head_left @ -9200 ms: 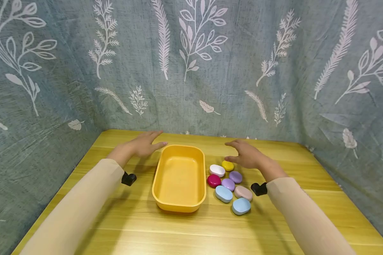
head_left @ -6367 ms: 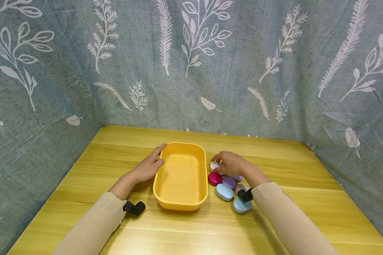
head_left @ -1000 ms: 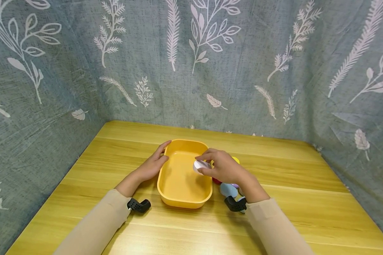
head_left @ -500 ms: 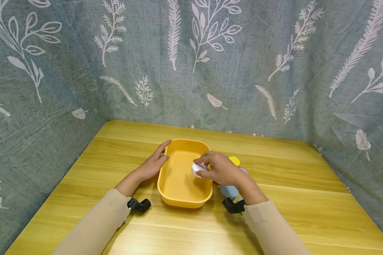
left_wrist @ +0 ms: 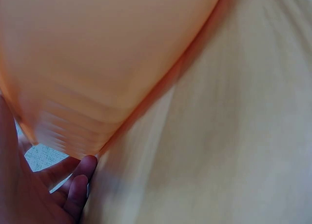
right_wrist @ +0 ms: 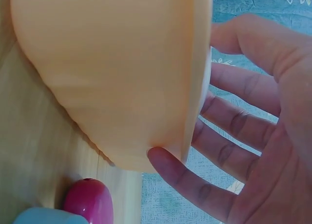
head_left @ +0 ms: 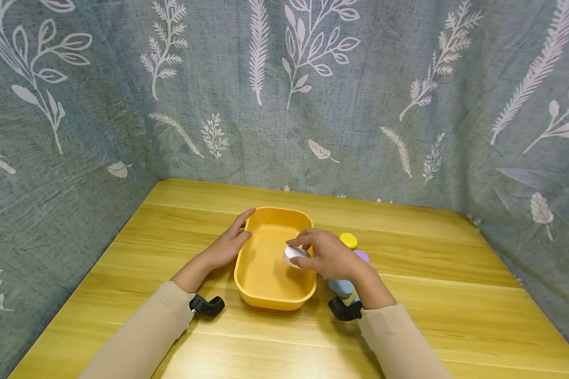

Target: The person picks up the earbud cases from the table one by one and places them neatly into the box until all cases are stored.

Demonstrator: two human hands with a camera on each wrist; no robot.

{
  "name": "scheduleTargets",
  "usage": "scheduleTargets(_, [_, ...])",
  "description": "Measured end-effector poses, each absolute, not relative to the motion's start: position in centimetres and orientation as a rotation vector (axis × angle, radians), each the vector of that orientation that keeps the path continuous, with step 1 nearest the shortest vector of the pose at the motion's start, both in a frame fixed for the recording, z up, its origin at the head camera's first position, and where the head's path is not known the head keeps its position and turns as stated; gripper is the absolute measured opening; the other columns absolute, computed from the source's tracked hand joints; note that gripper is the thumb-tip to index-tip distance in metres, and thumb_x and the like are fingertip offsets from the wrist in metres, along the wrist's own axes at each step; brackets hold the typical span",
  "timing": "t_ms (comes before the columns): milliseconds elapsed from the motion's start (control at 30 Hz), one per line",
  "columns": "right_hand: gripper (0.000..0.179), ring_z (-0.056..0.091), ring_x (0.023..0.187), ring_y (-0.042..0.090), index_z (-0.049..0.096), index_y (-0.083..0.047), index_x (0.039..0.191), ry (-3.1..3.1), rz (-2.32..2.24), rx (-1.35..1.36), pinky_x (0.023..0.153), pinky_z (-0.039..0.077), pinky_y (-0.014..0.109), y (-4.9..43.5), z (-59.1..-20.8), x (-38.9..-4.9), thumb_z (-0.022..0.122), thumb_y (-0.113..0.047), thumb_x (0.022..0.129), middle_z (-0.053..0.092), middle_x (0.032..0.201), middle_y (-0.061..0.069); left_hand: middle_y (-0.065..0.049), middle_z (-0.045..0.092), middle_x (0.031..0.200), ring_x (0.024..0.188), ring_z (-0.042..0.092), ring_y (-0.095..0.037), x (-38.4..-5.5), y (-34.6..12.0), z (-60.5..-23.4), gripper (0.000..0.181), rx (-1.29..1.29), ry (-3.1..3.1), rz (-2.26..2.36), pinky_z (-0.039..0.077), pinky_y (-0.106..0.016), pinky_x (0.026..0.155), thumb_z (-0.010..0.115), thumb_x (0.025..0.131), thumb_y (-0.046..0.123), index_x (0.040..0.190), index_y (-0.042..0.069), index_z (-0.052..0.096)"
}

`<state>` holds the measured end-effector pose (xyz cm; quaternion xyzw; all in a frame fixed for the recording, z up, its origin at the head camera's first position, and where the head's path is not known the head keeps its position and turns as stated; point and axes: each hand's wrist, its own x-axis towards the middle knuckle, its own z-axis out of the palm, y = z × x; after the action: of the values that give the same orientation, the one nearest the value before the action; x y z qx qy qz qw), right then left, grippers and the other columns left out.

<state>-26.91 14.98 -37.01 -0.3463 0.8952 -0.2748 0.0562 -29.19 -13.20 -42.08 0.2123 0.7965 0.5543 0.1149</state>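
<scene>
An orange-yellow rectangular tub (head_left: 265, 273) with rounded corners stands on the table. My left hand (head_left: 224, 247) holds its left wall, thumb at the rim and fingers along the outside; in the left wrist view those fingers (left_wrist: 78, 185) lie against the tub's outer side. Over the tub's right half, my right hand (head_left: 329, 255) pinches a white oval piece (head_left: 294, 254), like a bar of soap, between thumb and fingers. In the right wrist view the little finger touches the tub's outer wall (right_wrist: 97, 77), and the rim hides most of the white piece.
Right of the tub lie a yellow round piece (head_left: 348, 240), a purple one (head_left: 361, 256) and a light blue oval one (head_left: 342, 287), partly under my right arm. A magenta piece (right_wrist: 90, 199) shows in the right wrist view. A patterned curtain (head_left: 313, 105) borders the table (head_left: 455, 316).
Since the earliest frames my left hand has taken hold of the tub, and my right hand has carried the white piece from the group into the tub. Lately it has sunk slightly.
</scene>
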Motion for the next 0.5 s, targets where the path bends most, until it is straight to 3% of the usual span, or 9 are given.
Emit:
scheduleTargets(200, [0.029, 0.059, 0.089, 0.008, 0.070, -0.020, 0.118, 2.715, -0.834, -1.051, 0.072, 0.051, 0.028, 15.12, -36.88, -26.82, 0.067, -0.031, 0.092, 0.065, 0.119, -0.007, -0.004, 0.006, 0.163, 0.140, 0.034, -0.036, -29.23, -13.07, -41.70, 0.057, 0.612, 2.340, 1.612, 0.037, -0.052, 0.108, 0.033, 0.106, 0.028, 0.157, 0.028, 0.006])
scheduleTargets(300, [0.027, 0.061, 0.096, 0.006, 0.071, -0.021, 0.116, 2.697, -0.849, -1.046, 0.078, 0.053, 0.033, 15.22, -36.95, -26.88, 0.067, -0.031, 0.091, 0.065, 0.119, -0.008, -0.009, 0.012, 0.162, 0.138, 0.037, -0.038, -29.18, -12.98, -41.75, 0.057, 0.602, 2.340, 1.616, 0.038, -0.053, 0.107, 0.033, 0.106, 0.026, 0.157, 0.027, 0.006])
scheduleTargets(433, [0.028, 0.061, 0.100, 0.006, 0.071, -0.020, 0.116, 2.673, -0.865, -1.043, 0.083, 0.054, 0.038, 15.37, -37.10, -26.87, 0.067, -0.031, 0.092, 0.065, 0.119, -0.009, -0.009, 0.009, 0.163, 0.144, 0.027, -0.037, -29.00, -12.94, -41.89, 0.057, 0.616, 2.362, 1.612, 0.031, -0.055, 0.113, 0.033, 0.106, 0.025, 0.157, 0.025, 0.007])
scheduleTargets(500, [0.028, 0.060, 0.100, 0.005, 0.071, -0.020, 0.117, 2.677, -0.856, -1.048, 0.082, 0.054, 0.034, 15.43, -37.15, -26.79, 0.067, -0.032, 0.091, 0.065, 0.119, -0.009, -0.006, 0.003, 0.164, 0.148, 0.017, -0.035, -28.89, -12.91, -41.86, 0.057, 0.634, 2.379, 1.601, 0.024, -0.055, 0.116, 0.033, 0.106, 0.026, 0.157, 0.023, 0.007])
